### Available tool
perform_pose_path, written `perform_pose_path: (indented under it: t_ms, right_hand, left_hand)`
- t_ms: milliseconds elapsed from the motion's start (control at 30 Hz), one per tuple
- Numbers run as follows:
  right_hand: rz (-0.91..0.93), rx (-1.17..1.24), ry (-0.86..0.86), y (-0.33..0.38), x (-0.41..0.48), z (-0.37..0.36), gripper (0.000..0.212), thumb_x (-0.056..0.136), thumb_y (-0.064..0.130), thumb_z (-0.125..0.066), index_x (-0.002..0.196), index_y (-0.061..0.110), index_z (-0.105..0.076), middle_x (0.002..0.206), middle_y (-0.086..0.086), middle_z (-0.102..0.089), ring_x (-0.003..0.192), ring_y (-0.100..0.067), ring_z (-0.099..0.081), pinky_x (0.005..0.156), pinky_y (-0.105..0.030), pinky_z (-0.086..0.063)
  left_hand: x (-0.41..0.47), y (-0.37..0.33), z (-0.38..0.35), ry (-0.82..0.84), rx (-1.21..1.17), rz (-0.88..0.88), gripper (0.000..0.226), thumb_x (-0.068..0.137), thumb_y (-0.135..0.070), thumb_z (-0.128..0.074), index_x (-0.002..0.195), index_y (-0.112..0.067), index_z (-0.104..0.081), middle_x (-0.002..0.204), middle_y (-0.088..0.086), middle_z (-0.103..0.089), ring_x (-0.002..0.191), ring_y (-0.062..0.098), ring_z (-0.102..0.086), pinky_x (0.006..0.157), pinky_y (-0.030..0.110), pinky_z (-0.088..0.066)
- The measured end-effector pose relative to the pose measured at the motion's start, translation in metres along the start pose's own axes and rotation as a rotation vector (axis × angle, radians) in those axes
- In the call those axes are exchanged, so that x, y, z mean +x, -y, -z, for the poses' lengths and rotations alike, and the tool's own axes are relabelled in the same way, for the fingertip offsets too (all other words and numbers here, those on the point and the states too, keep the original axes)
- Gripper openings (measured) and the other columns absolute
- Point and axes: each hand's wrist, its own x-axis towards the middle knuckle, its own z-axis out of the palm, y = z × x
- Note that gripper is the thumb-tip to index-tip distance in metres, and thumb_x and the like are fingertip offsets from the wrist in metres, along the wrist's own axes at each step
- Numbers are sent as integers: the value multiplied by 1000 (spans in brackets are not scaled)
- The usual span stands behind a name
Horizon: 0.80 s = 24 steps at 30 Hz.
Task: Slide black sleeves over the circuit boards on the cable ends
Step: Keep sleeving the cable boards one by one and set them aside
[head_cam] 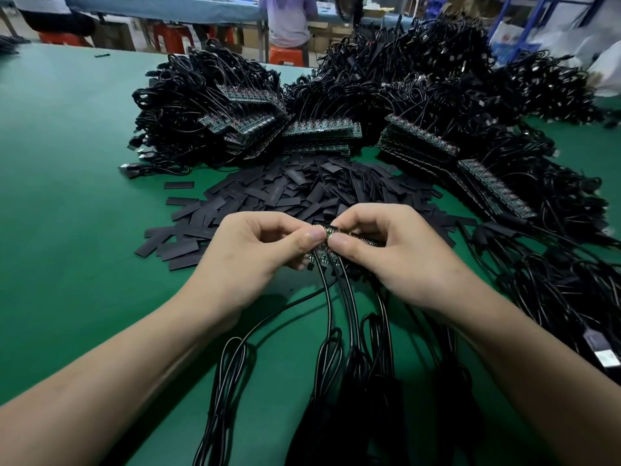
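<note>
My left hand (255, 247) and my right hand (379, 247) meet at the table's middle, thumbs almost touching. Between them they pinch a strip of small green circuit boards (361, 237). Black cables (349, 297) hang from the boards toward me and end in coiled bundles. Just behind my hands lies a heap of flat black sleeves (302, 193). I cannot tell whether a sleeve is between my fingers; the fingers hide most of the boards.
Large piles of black cables with rows of circuit boards (322, 129) fill the back and right of the green table (67, 183). More cables with USB plugs (601, 351) lie at the right. A seated person (289, 21) and red stools are beyond the table.
</note>
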Motion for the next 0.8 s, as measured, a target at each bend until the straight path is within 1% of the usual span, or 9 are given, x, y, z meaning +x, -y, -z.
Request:
perform_pose_path:
  t_ms: [133,267,333,467,533,600,667,733,800]
  right_hand:
    - [28,97,20,-4,1,0,6,92,27,-74,90,22,-76,85,7,-76,79,-6,-68,86,-46,-55]
    - [36,224,82,-8,2,2,7,94,16,-73,89,19,-76,81,10,-75,74,2,-65,75,-17,-47]
    - [31,278,110,-7,2,3,7,94,11,-72,90,15,-75,82,7,-76,75,1,-66,73,-13,-48]
    - [-20,318,122,-4,1,4,4,94,10,-71,92,12,-75,91,-7,-78,80,-7,-69,79,-20,-55]
    - [-50,186,102,-3,-1,4,3,93,17,-74,92,17,-76,89,1,-78,79,-2,-68,81,-23,-54]
    - [-45,2,49,-2,-5,2,6,93,27,-73,95,25,-78,89,16,-76,79,7,-66,80,-19,-49]
    - [18,-115,-36,2,-9,-3,13,97,36,-67,103,33,-78,95,26,-72,91,10,-64,82,-13,-45]
    - [39,-48,-2,8,-13,-5,21,97,43,-62,107,34,-77,99,25,-72,97,7,-63,87,-18,-46]
    - [9,80,101,14,-15,-9,21,94,42,-63,103,30,-77,99,19,-74,93,-2,-68,90,-31,-52]
  left_hand:
    - [2,0,0,38,-45,28,13,77,-27,-74,79,-15,-79,66,-4,-70,57,3,-59,58,11,-48]
    - [4,-1,1,80,-104,75,12,74,-28,-75,76,-18,-82,71,-1,-73,60,5,-61,61,14,-51]
    - [4,-1,2,102,-130,109,16,73,-28,-75,79,-15,-81,75,4,-73,63,8,-61,63,16,-53]
    - [4,-3,4,117,-204,133,17,74,-25,-74,79,-10,-80,76,7,-71,64,10,-61,63,18,-54]
    - [4,-6,6,78,-215,98,14,75,-26,-74,75,-13,-79,68,0,-68,59,6,-59,59,15,-51]
    - [3,-6,8,35,-174,35,14,76,-31,-75,71,-18,-76,61,-6,-62,54,4,-53,56,14,-46]
    - [2,-4,8,5,-88,-50,17,80,-34,-75,66,-23,-74,62,-10,-63,56,3,-53,56,13,-43]
    - [2,-3,6,-22,-83,-105,15,80,-32,-76,67,-24,-73,65,-9,-68,58,2,-58,58,12,-45]
    - [0,-4,3,-27,-84,-127,15,79,-32,-77,68,-24,-72,67,-8,-69,58,2,-59,58,10,-45]
